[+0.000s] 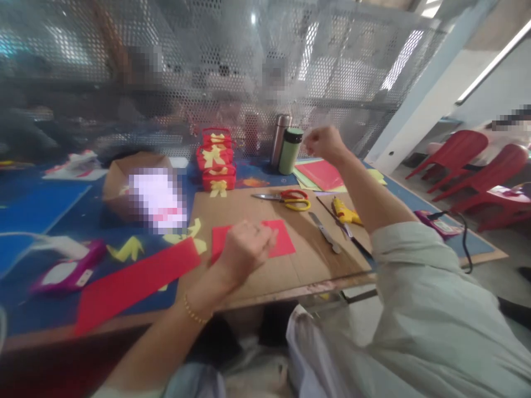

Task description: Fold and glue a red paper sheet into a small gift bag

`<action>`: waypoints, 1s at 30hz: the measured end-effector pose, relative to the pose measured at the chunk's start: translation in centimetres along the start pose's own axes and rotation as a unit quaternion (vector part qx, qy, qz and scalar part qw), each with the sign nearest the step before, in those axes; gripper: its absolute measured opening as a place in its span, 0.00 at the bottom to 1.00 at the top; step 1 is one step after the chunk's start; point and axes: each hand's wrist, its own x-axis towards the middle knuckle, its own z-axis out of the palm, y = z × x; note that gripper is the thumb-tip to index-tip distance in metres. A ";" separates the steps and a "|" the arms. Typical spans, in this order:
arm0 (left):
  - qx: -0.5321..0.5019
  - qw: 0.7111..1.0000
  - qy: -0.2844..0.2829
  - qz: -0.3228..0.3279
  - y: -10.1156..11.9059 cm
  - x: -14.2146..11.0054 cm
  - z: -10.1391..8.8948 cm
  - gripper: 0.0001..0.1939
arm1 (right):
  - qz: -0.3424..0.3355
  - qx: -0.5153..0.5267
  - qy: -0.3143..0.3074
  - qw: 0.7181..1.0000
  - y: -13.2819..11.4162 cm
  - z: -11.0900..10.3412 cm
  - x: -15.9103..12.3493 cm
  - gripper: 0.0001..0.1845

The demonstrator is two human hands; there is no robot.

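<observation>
My left hand [249, 244], fingers curled in, is over a red paper sheet [284, 237] on the cardboard mat [265, 282]. Whatever it may hold is hidden. Raised at the back right, my right hand [327, 143] is closed beside a green tumbler [290, 152]; nothing I can name shows in it. Below it lie red and green paper sheets [321, 174]. Scissors with red and yellow handles [295, 200], a metal blade-like tool [324, 234] and a yellow glue gun [344, 211] rest on the mat.
Red boxes with yellow bows [218, 179] stand at the back, left of a steel flask [280, 138]. A long red strip [136, 282] and yellow paper pieces [126, 250] lie left. A brown box [120, 182] has a bright phone-like screen [157, 199] before it. Red chairs [460, 152] are beyond.
</observation>
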 end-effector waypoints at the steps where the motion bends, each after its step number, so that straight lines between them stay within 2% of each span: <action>1: 0.006 1.000 -0.012 -0.028 -0.6 0.1 -0.2 0.18 | -0.036 0.028 -0.040 0.998 -0.4 -0.8 -1.9 0.14; 3: 0.003 0.994 -0.050 -0.099 -1.8 -0.1 -0.8 0.16 | -0.078 0.058 -0.099 0.990 -1.3 -2.0 -6.7 0.18; 6: -0.012 0.979 -0.142 -0.147 -2.7 -1.1 -2.4 0.15 | -0.124 0.085 -0.162 0.975 -2.4 -2.0 -15.4 0.19; 7: -0.014 0.974 -0.164 -0.152 -2.6 -1.7 -3.1 0.15 | -0.149 0.088 -0.177 0.969 -2.7 -1.6 -18.1 0.19; 9: -0.015 0.968 -0.196 -0.155 -2.0 -3.1 -4.1 0.14 | -0.205 0.088 -0.166 0.961 -3.2 -0.4 -22.7 0.17; 11: -0.003 0.960 -0.245 -0.134 -0.9 -4.6 -4.5 0.16 | -0.272 0.083 -0.157 0.946 -3.4 0.8 -25.9 0.16; 12: 0.000 0.953 -0.276 -0.122 -0.5 -5.3 -4.4 0.20 | -0.294 0.065 -0.168 0.939 -3.5 1.3 -27.0 0.18; 14: 0.000 0.939 -0.325 -0.109 0.4 -6.5 -4.1 0.27 | -0.326 0.023 -0.184 0.927 -3.4 2.0 -28.5 0.24; 17: 0.005 0.932 -0.344 -0.112 1.2 -8.0 -3.7 0.30 | -0.339 -0.011 -0.189 0.921 -2.9 2.1 -30.0 0.29; 22: -0.001 0.934 -0.347 -0.084 1.7 -8.8 -4.2 0.37 | -0.335 -0.019 -0.188 0.923 -2.4 1.2 -31.7 0.32; 27: 0.009 0.936 -0.344 -0.075 1.7 -8.9 -4.3 0.36 | -0.325 -0.026 -0.169 0.930 -1.9 1.0 -32.4 0.30; 30: 0.019 0.949 -0.307 -0.075 2.1 -9.0 -4.6 0.32 | -0.312 -0.016 -0.135 0.940 -0.8 0.8 -32.8 0.27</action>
